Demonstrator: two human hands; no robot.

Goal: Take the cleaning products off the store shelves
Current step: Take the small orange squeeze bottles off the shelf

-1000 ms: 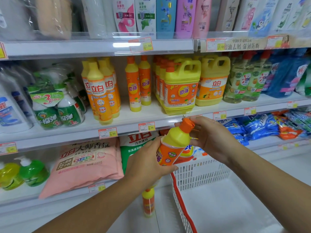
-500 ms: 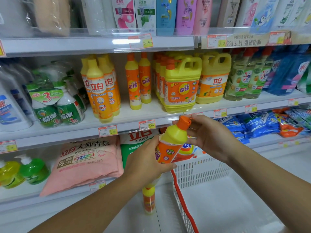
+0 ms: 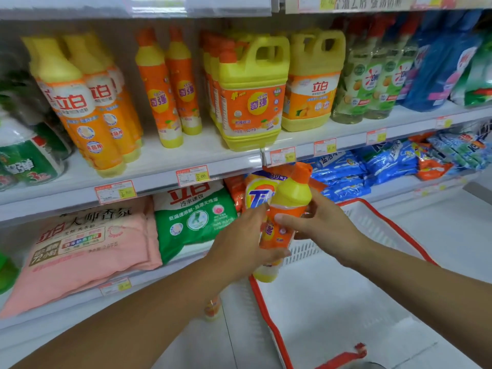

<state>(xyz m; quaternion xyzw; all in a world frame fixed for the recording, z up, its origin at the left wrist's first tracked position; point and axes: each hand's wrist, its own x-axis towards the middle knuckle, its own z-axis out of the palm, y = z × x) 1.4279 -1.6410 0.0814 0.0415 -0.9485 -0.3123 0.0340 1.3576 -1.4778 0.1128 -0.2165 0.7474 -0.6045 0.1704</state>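
An orange and yellow detergent bottle (image 3: 286,209) with an orange cap is held nearly upright in front of the lower shelf, above the near left corner of a white basket (image 3: 359,225) with a red rim. My left hand (image 3: 239,243) wraps its lower body from the left. My right hand (image 3: 319,222) grips its middle from the right. On the middle shelf (image 3: 186,158) stand two slim bottles of the same kind (image 3: 170,86), yellow jugs (image 3: 253,94) and taller orange bottles (image 3: 87,107).
A pink bag (image 3: 85,249) and a green bag (image 3: 194,217) lie on the lower shelf, blue packets (image 3: 372,166) to the right. Green bottles (image 3: 372,75) and blue pouches (image 3: 442,62) fill the right of the middle shelf. A small orange bottle (image 3: 212,308) shows under my left arm.
The bottle has come down and to the right, toward the basket, and stands more upright. My right hand has slid from the cap to the bottle's middle. The view has tilted down.
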